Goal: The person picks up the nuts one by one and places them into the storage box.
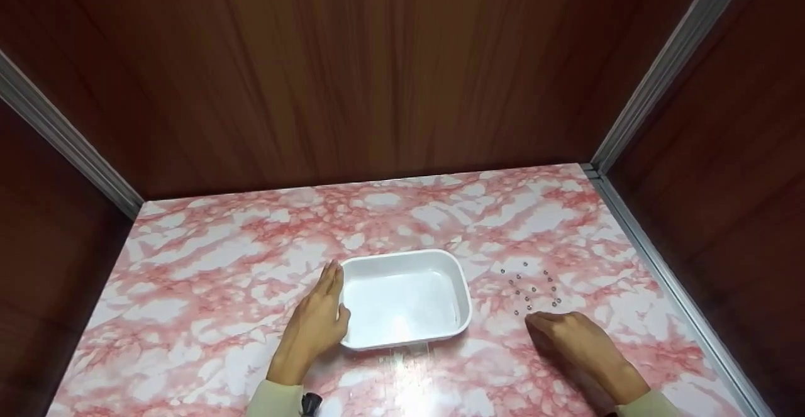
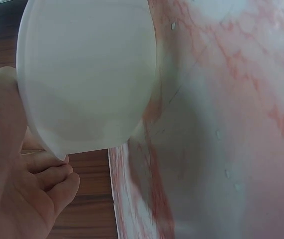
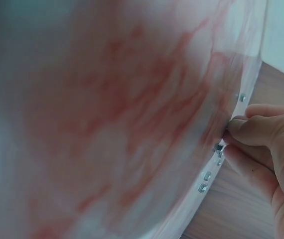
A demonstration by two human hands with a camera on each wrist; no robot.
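Note:
A white rectangular tray (image 1: pixel 402 335) stands on the table, its inside bare. My left hand (image 1: pixel 317 313) lies along the tray's left wall, fingers extended and thumb at the rim. In the left wrist view, the tray's outer wall (image 2: pixel 87 74) rises beside my left hand (image 2: pixel 27 184). Low over the table to the right of the tray, my right hand (image 1: pixel 575 338) brings thumb and fingertips together. My right hand (image 3: pixel 271 144) pinches a small metal nut, mostly hidden by the fingertips. Several more nuts (image 1: pixel 533 289) lie scattered just beyond it.
The table (image 1: pixel 251 234) has a red-and-white marbled top. Dark wood panels (image 1: pixel 377 77) close off the back and both sides, with grey metal strips (image 1: pixel 666 65) at the corners. Loose nuts (image 3: pixel 202 188) also show near the right fingers.

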